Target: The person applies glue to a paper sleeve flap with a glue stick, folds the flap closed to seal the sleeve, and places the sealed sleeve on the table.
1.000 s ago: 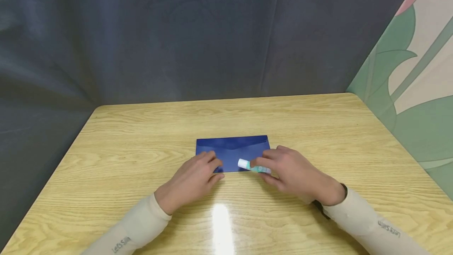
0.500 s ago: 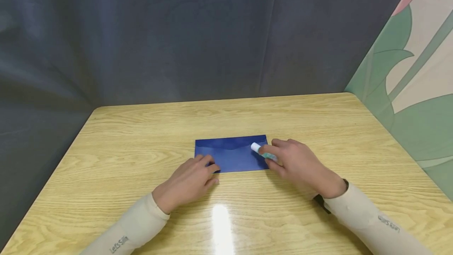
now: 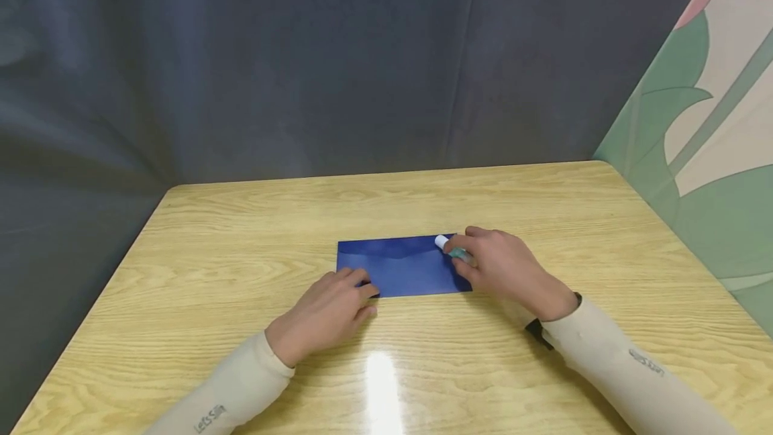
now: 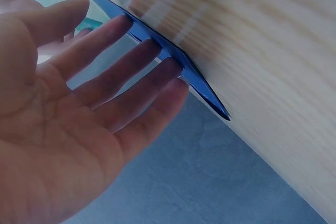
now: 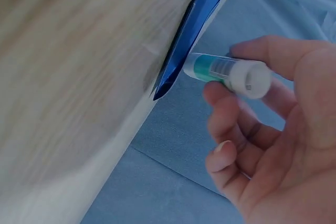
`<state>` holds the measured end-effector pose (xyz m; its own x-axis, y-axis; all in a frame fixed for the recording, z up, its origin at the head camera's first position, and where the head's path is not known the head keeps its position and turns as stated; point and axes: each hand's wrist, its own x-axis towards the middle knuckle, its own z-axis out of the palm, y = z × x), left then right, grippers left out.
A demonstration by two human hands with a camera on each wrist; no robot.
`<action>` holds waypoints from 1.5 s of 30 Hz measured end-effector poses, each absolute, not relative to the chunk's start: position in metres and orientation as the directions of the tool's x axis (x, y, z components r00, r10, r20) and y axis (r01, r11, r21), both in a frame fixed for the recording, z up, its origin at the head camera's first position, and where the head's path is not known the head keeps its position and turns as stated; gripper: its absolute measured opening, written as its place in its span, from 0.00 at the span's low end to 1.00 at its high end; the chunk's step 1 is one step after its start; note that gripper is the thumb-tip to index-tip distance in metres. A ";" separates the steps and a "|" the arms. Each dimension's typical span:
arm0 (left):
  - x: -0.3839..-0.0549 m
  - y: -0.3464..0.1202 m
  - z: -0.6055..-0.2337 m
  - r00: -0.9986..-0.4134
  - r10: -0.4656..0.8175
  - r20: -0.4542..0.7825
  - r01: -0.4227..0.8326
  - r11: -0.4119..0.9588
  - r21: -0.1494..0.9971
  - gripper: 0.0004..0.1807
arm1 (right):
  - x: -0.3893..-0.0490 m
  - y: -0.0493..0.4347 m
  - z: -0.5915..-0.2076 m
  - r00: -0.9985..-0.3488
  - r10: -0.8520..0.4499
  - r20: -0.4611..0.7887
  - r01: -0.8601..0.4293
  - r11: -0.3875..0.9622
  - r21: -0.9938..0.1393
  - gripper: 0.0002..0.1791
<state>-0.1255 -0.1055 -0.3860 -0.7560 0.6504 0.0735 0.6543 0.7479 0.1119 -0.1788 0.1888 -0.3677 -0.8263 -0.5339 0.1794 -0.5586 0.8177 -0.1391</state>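
A dark blue envelope (image 3: pixel 398 274) lies flap side up on the wooden table. My left hand (image 3: pixel 329 313) rests its fingertips on the envelope's near left part; in the left wrist view the fingers (image 4: pixel 107 80) reach forward, slightly bent, onto the blue paper. With thumb and fingers my right hand (image 3: pixel 504 267) pinches a glue stick (image 3: pixel 460 254), teal-labelled with white ends. Tilted, its white end overlaps the flap near the envelope's far right corner. From the right wrist, the glue stick (image 5: pixel 212 66) meets the blue paper at one end, its other white end facing the camera.
The light wood table (image 3: pixel 253 220) stretches around the envelope on all sides. A dark grey curtain (image 3: pixel 314 66) hangs behind its far edge, and a wall with painted green leaves (image 3: pixel 725 220) stands to the right.
My right hand has carried the glue stick away from me, from over the envelope's near part to its far right corner. My left hand stays nearly in place on the envelope.
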 end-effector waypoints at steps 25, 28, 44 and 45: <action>-0.127 -0.107 -0.386 -0.760 0.645 0.076 0.650 0.753 0.104 0.15 | -0.185 0.196 -0.369 -0.879 -0.477 -0.011 -0.456 0.848 -0.269 0.12; -0.127 -0.107 -0.386 -0.760 0.646 0.075 0.650 0.753 0.103 0.14 | -0.185 0.196 -0.369 -0.883 -0.469 -0.010 -0.450 0.852 -0.267 0.12; -0.127 -0.107 -0.384 -0.755 0.652 0.075 0.656 0.748 0.098 0.13 | -0.183 0.196 -0.366 -0.878 -0.477 -0.043 -0.452 0.853 -0.260 0.14; -0.127 -0.107 -0.384 -0.754 0.652 0.075 0.657 0.748 0.098 0.13 | -0.183 0.196 -0.367 -0.876 -0.479 -0.051 -0.452 0.854 -0.259 0.14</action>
<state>-0.1268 -0.1070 -0.3842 -0.7542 0.6524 0.0746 0.6566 0.7479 0.0975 -0.1830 0.1964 -0.3668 -0.8761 -0.4795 -0.0511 -0.4521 0.8536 -0.2589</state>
